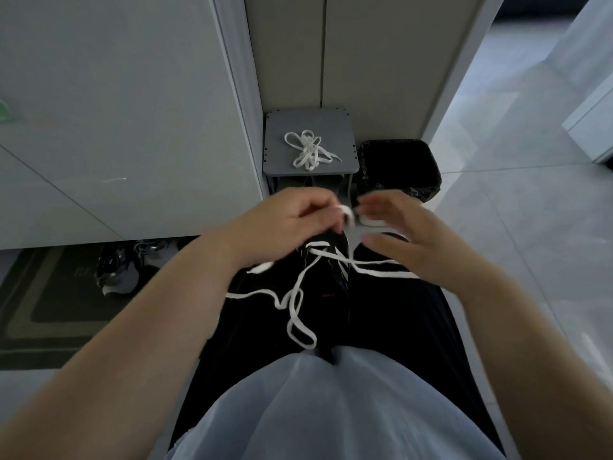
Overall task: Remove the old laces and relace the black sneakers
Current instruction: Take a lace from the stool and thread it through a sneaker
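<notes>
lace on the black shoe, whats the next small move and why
Probably pull the lace snug through the shoe: the left hand pinches a loop of it at the shoe, the right hand is open beside it, and long slack trails across the lap.

Just ahead, I see a grey stool [338,127] and a black bin [399,169] blocking the way. A white cabinet [132,127] walls the left, and open floor [514,227] lies beside my right hand [411,240].

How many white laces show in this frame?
2. One bundle lies on the grey stool, possibly more than one lace tangled together. The other lace runs through the black sneaker on the person's lap, pinched by the left hand.
</notes>
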Tool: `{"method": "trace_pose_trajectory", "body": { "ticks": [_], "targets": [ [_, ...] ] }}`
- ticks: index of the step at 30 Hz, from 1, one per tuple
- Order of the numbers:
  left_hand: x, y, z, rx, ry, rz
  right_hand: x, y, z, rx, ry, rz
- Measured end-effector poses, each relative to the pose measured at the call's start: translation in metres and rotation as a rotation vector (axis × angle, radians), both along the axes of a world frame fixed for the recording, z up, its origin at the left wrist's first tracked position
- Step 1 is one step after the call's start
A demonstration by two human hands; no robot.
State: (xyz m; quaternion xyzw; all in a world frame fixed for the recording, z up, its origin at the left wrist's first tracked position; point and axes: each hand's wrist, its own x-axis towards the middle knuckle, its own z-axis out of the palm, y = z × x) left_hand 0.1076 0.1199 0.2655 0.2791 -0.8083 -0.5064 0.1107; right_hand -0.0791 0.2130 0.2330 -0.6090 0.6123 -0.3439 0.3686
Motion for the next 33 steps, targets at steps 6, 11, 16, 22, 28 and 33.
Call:
{"method": "trace_pose_trajectory", "body": {
  "ticks": [6,11,16,22,28,33],
  "targets": [
    [0.000,-0.008,0.002,0.000,0.001,-0.015,0.006,-0.010,0.038,-0.070,-0.104,-0.261],
    [0.046,-0.020,-0.032,0.026,-0.182,0.084,-0.029,0.008,0.016,-0.028,-0.080,-0.552],
    [0.058,-0.013,-0.054,0.044,-0.236,0.176,-0.023,0.015,-0.022,0.330,0.199,-0.314],
    [0.023,0.006,-0.061,0.086,-0.198,0.080,0.042,0.001,-0.025,0.066,0.215,0.067],
    [0.018,0.009,-0.065,0.099,-0.118,0.179,0.042,-0.010,-0.026,0.044,0.059,0.009],
    [0.027,0.022,-0.081,-0.317,-0.530,0.220,0.017,-0.012,-0.056,0.228,0.286,-0.031]
  ]
}}
